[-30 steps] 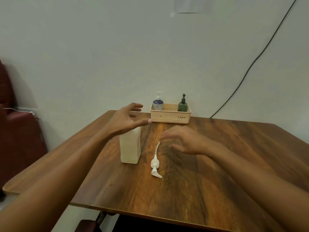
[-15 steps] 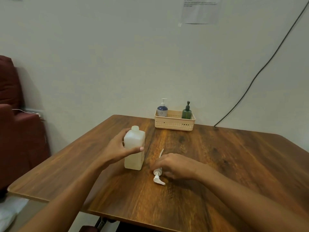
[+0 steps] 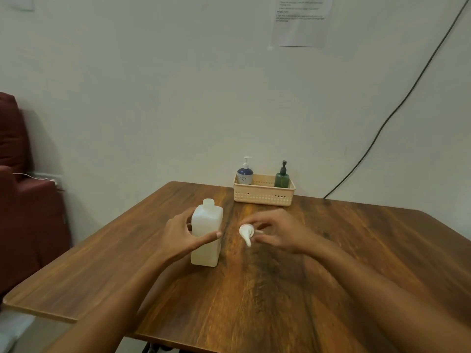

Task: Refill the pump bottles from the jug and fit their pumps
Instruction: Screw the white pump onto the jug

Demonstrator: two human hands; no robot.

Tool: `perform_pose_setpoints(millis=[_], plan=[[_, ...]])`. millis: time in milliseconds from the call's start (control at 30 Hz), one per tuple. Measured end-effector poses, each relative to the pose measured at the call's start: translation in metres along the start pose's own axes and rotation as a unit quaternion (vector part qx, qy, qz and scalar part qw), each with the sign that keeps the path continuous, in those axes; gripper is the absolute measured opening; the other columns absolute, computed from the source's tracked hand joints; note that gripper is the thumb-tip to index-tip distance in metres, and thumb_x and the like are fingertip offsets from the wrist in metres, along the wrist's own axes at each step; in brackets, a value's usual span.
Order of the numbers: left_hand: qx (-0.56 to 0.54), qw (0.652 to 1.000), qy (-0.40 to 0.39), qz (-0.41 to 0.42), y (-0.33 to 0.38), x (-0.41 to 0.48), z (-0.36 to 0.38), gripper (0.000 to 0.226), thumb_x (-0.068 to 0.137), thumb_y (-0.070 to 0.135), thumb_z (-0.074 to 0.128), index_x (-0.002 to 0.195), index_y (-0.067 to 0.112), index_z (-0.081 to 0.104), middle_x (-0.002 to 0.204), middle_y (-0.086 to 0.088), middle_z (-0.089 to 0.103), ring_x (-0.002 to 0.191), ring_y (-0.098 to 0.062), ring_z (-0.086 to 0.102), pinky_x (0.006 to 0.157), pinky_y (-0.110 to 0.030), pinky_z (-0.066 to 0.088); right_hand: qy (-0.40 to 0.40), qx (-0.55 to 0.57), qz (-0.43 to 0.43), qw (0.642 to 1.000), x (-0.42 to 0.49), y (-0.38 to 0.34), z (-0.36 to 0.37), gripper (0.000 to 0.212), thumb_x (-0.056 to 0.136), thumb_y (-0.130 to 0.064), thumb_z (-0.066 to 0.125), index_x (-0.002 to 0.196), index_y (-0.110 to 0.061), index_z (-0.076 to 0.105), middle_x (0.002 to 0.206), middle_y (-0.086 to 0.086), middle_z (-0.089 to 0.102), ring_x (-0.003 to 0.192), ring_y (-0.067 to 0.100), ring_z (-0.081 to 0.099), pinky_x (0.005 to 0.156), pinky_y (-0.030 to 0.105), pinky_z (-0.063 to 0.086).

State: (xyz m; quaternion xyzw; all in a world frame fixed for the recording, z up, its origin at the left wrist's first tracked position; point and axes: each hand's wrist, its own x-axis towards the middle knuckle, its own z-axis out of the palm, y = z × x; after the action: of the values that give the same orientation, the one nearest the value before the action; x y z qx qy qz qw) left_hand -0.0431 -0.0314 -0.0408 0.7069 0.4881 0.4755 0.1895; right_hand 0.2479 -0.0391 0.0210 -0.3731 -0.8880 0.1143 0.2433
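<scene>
White translucent plastic forms the square bottle, which stands upright with its neck open on the wooden table, left of centre. Your left hand grips its body, with the thumb across the front face. Your right hand pinches the white pump just right of the bottle, apart from it, nozzle pointing toward you. At the far edge, a beige basket holds a blue pump bottle and a green pump bottle, both with pumps fitted.

My left hand is wrapped round the bottle, thumb across the front. My right hand is pinching the pump, both forearms stretched forward.
</scene>
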Motion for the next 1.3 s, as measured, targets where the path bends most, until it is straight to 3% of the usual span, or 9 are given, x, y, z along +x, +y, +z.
perform_pose_setpoints(millis=[133,333,433,567,967,1300], plan=[[-0.005,1.0,0.008,0.018,0.016,0.009,0.008,0.106,0.056,0.08,0.076,0.144,0.024,0.055,0.133,0.006,0.067,0.115,-0.011,0.065,0.09,-0.031,0.059,0.092,0.067,0.03,0.993,0.002,-0.005,-0.048,0.043,0.09,-0.019,0.082,0.13,-0.032,0.071,0.12,-0.022,0.071,0.111,-0.004,0.068,0.101,0.027,0.057],[-0.032,0.997,0.017,0.061,0.054,0.018,0.028,0.082,0.06,0.078,0.08,0.129,0.041,0.059,0.113,0.029,0.066,0.099,0.009,0.066,0.072,-0.014,0.059,0.238,0.182,-0.015,0.954,0.004,-0.026,-0.119,0.04,0.09,-0.017,0.084,0.128,-0.016,0.072,0.12,-0.003,0.079,0.112,0.017,0.075,0.101,0.04,0.059],[-0.03,0.997,0.02,0.07,0.066,0.023,0.04,0.084,0.059,0.079,0.081,0.129,0.037,0.063,0.112,0.023,0.069,0.098,0.003,0.068,0.072,-0.017,0.06,0.273,0.23,-0.039,0.934,0.006,-0.04,-0.144,0.042,0.092,-0.017,0.081,0.131,-0.01,0.069,0.119,0.006,0.079,0.112,0.024,0.076,0.099,0.044,0.06],[-0.027,0.996,0.012,0.086,0.081,0.029,0.052,0.081,0.058,0.08,0.08,0.127,0.041,0.061,0.108,0.026,0.068,0.097,0.01,0.066,0.069,-0.012,0.057,0.305,0.262,-0.071,0.913,0.006,-0.056,-0.168,0.039,0.095,-0.014,0.078,0.132,-0.006,0.068,0.115,0.014,0.078,0.11,0.031,0.076,0.096,0.042,0.061],[-0.001,0.995,0.006,0.095,0.099,0.033,0.068,0.095,0.058,0.08,0.078,0.134,0.027,0.062,0.117,0.011,0.071,0.097,-0.005,0.07,0.076,-0.028,0.064,0.293,0.264,-0.082,0.915,0.004,-0.061,-0.171,0.037,0.098,-0.007,0.072,0.133,-0.001,0.065,0.116,0.019,0.076,0.111,0.032,0.075,0.096,0.04,0.061],[-0.008,0.995,0.009,0.098,0.109,0.031,0.068,0.089,0.064,0.069,0.083,0.138,0.025,0.06,0.123,0.007,0.07,0.101,-0.009,0.07,0.081,-0.032,0.063,0.213,0.253,-0.026,0.943,0.01,-0.039,-0.128,0.04,0.094,-0.016,0.079,0.132,-0.011,0.069,0.117,0.005,0.079,0.11,0.022,0.076,0.094,0.038,0.062]])
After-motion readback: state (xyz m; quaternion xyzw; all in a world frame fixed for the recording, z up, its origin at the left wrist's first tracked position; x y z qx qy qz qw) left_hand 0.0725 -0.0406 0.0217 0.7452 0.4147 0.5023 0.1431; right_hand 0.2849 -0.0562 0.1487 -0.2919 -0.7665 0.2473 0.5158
